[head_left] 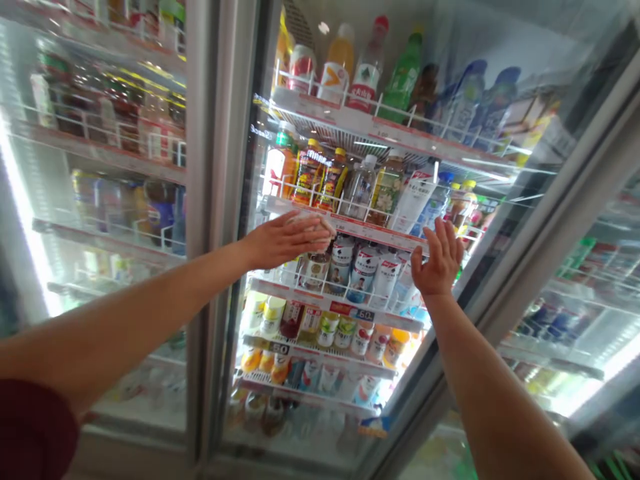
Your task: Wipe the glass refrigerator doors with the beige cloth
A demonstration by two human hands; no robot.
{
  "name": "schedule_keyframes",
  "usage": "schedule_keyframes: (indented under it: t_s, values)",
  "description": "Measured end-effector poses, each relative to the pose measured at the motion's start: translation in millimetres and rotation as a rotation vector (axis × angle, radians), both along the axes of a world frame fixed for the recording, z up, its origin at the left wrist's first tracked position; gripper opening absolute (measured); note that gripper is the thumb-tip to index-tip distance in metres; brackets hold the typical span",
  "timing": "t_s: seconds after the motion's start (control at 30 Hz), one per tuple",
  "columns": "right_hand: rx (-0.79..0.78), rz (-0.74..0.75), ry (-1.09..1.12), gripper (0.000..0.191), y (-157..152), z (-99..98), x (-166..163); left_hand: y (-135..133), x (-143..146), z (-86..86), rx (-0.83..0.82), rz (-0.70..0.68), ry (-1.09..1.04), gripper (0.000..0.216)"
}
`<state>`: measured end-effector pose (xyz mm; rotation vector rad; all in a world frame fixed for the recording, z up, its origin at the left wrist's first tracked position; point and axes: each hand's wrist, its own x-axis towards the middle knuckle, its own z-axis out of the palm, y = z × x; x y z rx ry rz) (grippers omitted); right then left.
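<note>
My left hand (283, 241) lies over a folded pale cloth (325, 228), with the fingers stretched along it. Hand and cloth are at the glass door (345, 437) of a lit drinks fridge, over a shelf edge seen behind. My right hand (438, 259) is raised at the right part of the same door, fingers up and spread, holding nothing. Whether its palm touches the glass cannot be made out. Behind the pane stand bottles, among them a green bottle (404, 75) and a red-capped bottle (369, 65).
Several wire-fronted shelves (350, 230) carry bottles and cans behind the door. A grey door frame (223, 200) divides it from another stocked fridge section (110, 143) on the left. More drinks show behind glass (575, 293) at the right. Light reflections cross the upper pane.
</note>
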<state>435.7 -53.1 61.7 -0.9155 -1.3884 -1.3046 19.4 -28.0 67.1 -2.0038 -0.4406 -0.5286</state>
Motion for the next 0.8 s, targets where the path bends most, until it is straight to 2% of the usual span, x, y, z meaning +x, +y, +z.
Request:
schedule_keyframes:
  t_s: [0.1, 0.17, 0.23, 0.33, 0.4, 0.47, 0.57, 0.67, 0.8]
  values:
    - [-0.031, -0.003, 0.019, 0.04, -0.9, -0.3, -0.9, 4.9, -8.6, 29.8, 0.067, 0.038, -0.332, 0.065]
    - [-0.049, 0.01, 0.034, 0.041, -2.1, -0.3, -2.6, 7.1, -8.7, 35.2, 0.072, 0.048, -0.485, 0.064]
    - [-0.031, 0.036, 0.038, 0.044, -2.8, -0.4, -4.1, 6.7, -5.4, 24.9, 0.073, 0.005, -0.432, 0.065]
    - [-0.005, 0.044, 0.028, 0.049, -2.4, -0.7, -4.4, 3.7, -1.9, 4.0, 0.059, -0.065, -0.088, 0.066]
    - [-0.014, 0.027, 0.021, 0.051, -1.7, -0.9, -3.4, 3.0, -3.6, 3.6, 0.042, -0.06, 0.053, 0.063]
    - [-0.034, 0.008, 0.026, 0.052, -1.5, -0.8, -2.4, 4.2, -6.5, 14.9, 0.064, -0.042, 0.001, 0.061]
    - [-0.046, -0.008, 0.029, 0.051, -2.8, -0.1, -2.2, 7.4, -7.2, 29.6, 0.117, -0.043, -0.219, 0.061]
    - [-0.018, -0.007, 0.013, 0.049, -4.2, 0.0, -3.5, 6.1, -2.7, 16.6, 0.069, -0.053, -0.295, 0.062]
    - [-0.032, -0.013, 0.035, 0.05, -3.4, -1.5, -3.9, 2.2, 1.9, -14.4, -0.082, -0.199, 0.006, 0.066]
